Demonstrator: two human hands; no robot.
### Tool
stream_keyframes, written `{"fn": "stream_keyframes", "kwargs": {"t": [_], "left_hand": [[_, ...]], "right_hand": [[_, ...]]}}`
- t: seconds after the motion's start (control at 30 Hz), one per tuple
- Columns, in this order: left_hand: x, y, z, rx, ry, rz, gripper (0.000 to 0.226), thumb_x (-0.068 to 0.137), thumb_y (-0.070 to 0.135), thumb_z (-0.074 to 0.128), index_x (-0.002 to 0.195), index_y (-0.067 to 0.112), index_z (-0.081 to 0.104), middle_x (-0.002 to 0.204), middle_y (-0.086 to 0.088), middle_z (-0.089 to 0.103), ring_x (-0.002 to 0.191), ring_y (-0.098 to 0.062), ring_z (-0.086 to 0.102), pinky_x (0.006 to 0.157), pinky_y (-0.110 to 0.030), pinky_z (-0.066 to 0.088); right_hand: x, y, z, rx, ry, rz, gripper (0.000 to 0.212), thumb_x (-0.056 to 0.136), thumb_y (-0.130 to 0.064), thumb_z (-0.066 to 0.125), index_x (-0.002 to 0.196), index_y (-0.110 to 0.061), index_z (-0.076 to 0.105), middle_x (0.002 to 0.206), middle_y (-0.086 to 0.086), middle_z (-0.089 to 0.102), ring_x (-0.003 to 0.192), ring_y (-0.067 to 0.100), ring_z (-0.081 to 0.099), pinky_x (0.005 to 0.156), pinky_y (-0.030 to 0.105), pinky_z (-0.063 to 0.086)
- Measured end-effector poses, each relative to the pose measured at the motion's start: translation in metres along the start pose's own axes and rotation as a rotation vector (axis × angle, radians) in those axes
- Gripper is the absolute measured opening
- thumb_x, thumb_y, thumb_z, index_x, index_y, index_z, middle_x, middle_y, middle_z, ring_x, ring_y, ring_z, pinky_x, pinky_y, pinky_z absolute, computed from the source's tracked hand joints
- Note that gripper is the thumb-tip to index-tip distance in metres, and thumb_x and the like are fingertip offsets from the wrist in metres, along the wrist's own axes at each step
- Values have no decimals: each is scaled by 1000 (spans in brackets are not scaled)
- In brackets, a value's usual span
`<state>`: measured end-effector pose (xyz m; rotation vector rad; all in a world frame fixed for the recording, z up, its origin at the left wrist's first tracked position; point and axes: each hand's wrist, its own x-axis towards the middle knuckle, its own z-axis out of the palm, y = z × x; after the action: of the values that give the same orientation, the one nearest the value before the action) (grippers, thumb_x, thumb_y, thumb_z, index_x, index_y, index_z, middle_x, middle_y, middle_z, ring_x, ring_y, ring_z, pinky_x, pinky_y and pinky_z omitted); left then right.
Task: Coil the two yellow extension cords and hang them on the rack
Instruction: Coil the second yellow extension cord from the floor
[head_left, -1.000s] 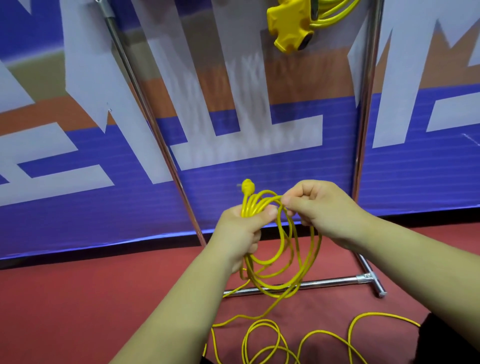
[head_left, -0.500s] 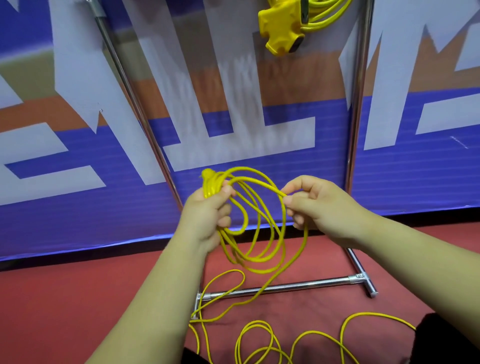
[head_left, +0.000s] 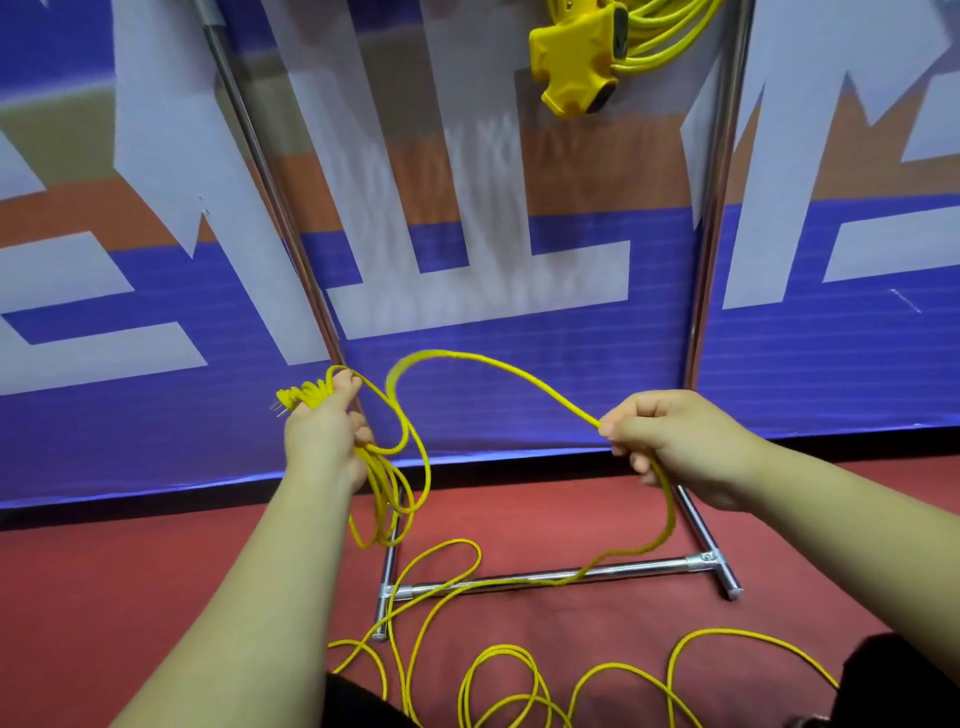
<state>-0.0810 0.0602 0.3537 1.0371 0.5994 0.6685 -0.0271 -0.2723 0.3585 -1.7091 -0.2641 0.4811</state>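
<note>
My left hand (head_left: 323, 435) grips several coiled loops of a thin yellow extension cord (head_left: 498, 370), its plug (head_left: 289, 400) sticking out to the left of my fist. My right hand (head_left: 670, 441) pinches the same cord farther along, stretched out to the right, with an arc of cord rising between the hands. The remaining cord trails down in loose loops on the red floor (head_left: 509, 675). A second yellow cord (head_left: 670, 36) hangs coiled at the top of the chrome rack (head_left: 711, 218), its yellow multi-socket block (head_left: 574, 57) dangling below it.
The rack's chrome base bar (head_left: 550, 577) and feet lie on the red floor (head_left: 104, 597) under my hands, with cord draped over the bar. A blue, white and orange banner wall (head_left: 519, 260) stands right behind the rack.
My hands have moved apart: the left hand went left with the coil, the right hand slid right along the cord, drawing out a long arc between them.
</note>
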Motion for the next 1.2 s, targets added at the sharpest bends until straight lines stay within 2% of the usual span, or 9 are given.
{"fn": "stream_keyframes", "kwargs": {"t": [0.07, 0.13, 0.27, 0.47, 0.57, 0.63, 0.8, 0.97, 1.2], "left_hand": [[-1, 0, 2, 6, 11, 16, 12, 99, 19, 62, 108, 12, 65, 104, -5, 71, 42, -3, 32, 38, -18, 27], [-4, 3, 5, -17, -20, 17, 21, 100, 22, 61, 117, 11, 64, 96, -2, 72, 42, -4, 29, 38, -18, 27], [-17, 13, 11, -80, -161, 34, 12, 102, 25, 58, 103, 18, 66, 66, 5, 50, 42, -3, 29, 37, -17, 26], [-38, 21, 20, -141, -367, -5, 16, 104, 28, 51, 99, 18, 63, 61, 6, 30, 42, -4, 25, 38, -17, 24], [-52, 21, 27, -128, -465, -38, 20, 103, 29, 49, 96, 17, 62, 59, 6, 29, 40, -4, 24, 36, -16, 24], [-61, 19, 32, -117, -510, -59, 20, 102, 30, 49, 94, 17, 62, 58, 6, 29, 39, -3, 25, 35, -16, 24], [-79, 14, 39, -77, -631, -115, 20, 95, 33, 52, 92, 16, 61, 57, 5, 29, 38, -3, 25, 35, -16, 25], [-89, 7, 42, -3, -752, -157, 19, 94, 30, 53, 89, 14, 60, 55, 5, 30, 38, -4, 27, 37, -17, 24], [-96, -11, 45, 254, -850, -172, 17, 89, 26, 59, 84, 11, 61, 58, -1, 36, 43, -10, 33, 43, -22, 32]], "right_hand": [[0, -3, -2, -33, -24, 66, 8, 86, -12, 71, 80, -9, 72, 69, 7, 62, 49, 12, 47, 48, 24, 40], [-1, -5, -4, -95, -72, 156, 8, 86, -13, 73, 79, -9, 73, 67, 5, 62, 47, 10, 45, 46, 22, 38], [-4, -7, -4, -228, -155, 257, 7, 84, -17, 75, 83, -10, 73, 59, 1, 55, 45, 9, 40, 45, 20, 34], [8, 10, 6, -197, -76, 386, 10, 82, -16, 77, 84, -9, 70, 57, 1, 50, 46, 12, 37, 44, 18, 31], [18, 16, 10, -48, 30, 446, 4, 87, -10, 69, 88, -6, 69, 58, 3, 50, 47, 11, 37, 46, 19, 32], [25, 18, 10, 59, 75, 458, 10, 87, -6, 60, 95, -6, 66, 59, 4, 46, 49, 12, 36, 48, 19, 34], [30, 12, 11, 116, 127, 459, 13, 89, -3, 54, 95, -7, 65, 63, 7, 52, 52, 14, 50, 54, 24, 51], [36, 9, 7, 25, 195, 402, 17, 81, -3, 65, 92, -9, 77, 64, 3, 57, 52, 13, 40, 48, 18, 31], [36, -11, -5, 195, 135, 421, 6, 92, -12, 67, 87, -12, 70, 76, -1, 67, 45, 3, 54, 37, 12, 38]]}}
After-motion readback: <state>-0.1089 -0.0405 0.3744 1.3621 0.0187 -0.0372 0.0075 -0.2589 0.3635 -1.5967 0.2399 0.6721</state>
